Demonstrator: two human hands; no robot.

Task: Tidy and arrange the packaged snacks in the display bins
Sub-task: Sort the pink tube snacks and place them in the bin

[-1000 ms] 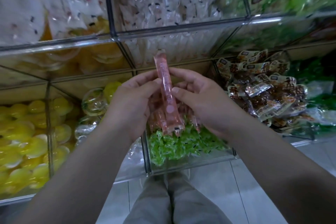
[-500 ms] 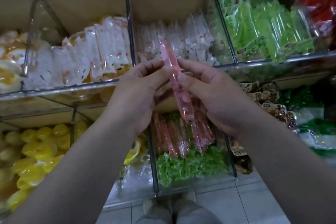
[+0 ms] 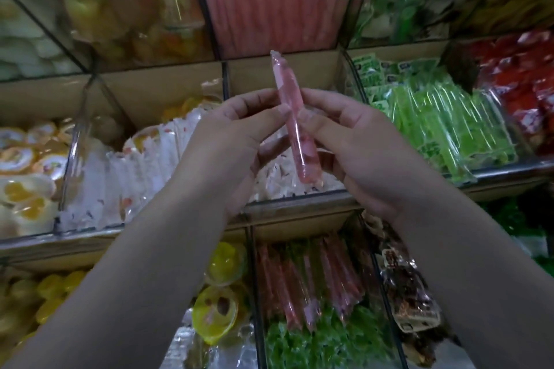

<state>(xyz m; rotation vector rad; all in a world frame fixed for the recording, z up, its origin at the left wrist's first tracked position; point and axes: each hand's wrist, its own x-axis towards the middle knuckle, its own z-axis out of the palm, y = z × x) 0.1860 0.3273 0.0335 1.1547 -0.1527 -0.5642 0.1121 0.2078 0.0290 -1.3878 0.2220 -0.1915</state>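
A long pink jelly stick [image 3: 292,117] in clear wrap stands almost upright at the middle of the view. My left hand [image 3: 230,141] pinches it from the left and my right hand [image 3: 359,144] from the right, both around its mid-length. It hangs in front of the middle-row bin of white packets [image 3: 144,177]. Straight above, a top-row bin holds many pink sticks [image 3: 275,0] of the same kind. More pink sticks [image 3: 308,278] lie on green candies [image 3: 323,344] in the bin below my hands.
Clear-walled bins fill the shelves in three rows. Green sticks [image 3: 443,123] and red packets [image 3: 521,84] sit at the right, orange fruit cups [image 3: 27,165] at the left, yellow jelly cups [image 3: 215,311] lower left, brown wrapped snacks [image 3: 407,293] lower right.
The view has tilted upward: the top row with the pink-stick bin has come into sight and the floor has left the frame. Both hands have risen with the pink stick still between them.
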